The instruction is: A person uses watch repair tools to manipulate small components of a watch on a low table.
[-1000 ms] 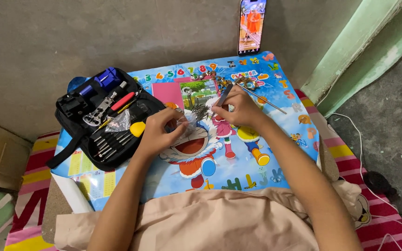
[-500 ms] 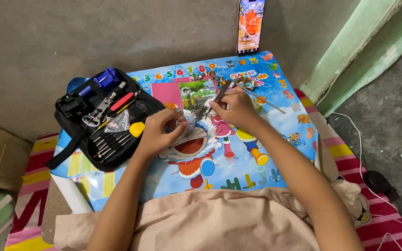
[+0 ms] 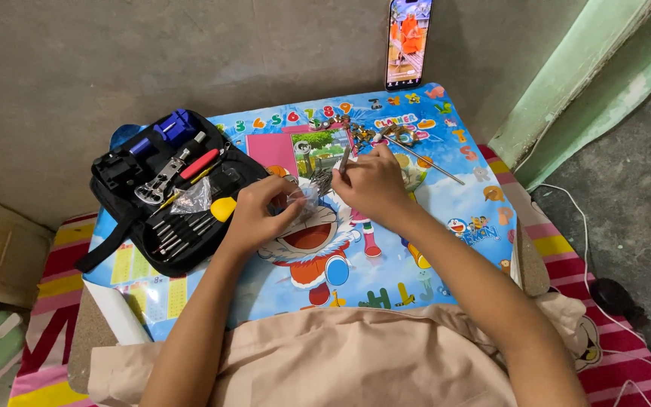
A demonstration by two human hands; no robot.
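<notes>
My left hand (image 3: 259,217) rests on the colourful cartoon table mat (image 3: 386,249) and pinches a small clear plastic packet (image 3: 303,200) at its fingertips. My right hand (image 3: 372,185) is just to the right of it, fingers closed on a thin metal tool (image 3: 344,158) that sticks up and away from me. Between the two hands lies a ribbed grey metal band (image 3: 322,181), partly hidden by the fingers. The hands almost touch above the mat's middle.
An open black tool case (image 3: 126,226) with screwdrivers, pliers and a blue tool lies at the left. A pile of small metal parts (image 3: 363,136) and a thin metal rod (image 3: 427,160) lie behind the hands. A phone (image 3: 408,41) leans on the wall.
My right hand has shifted a little left and nearer to me, closing on the left hand. The metal tool now stands more upright. The left hand has barely moved.
</notes>
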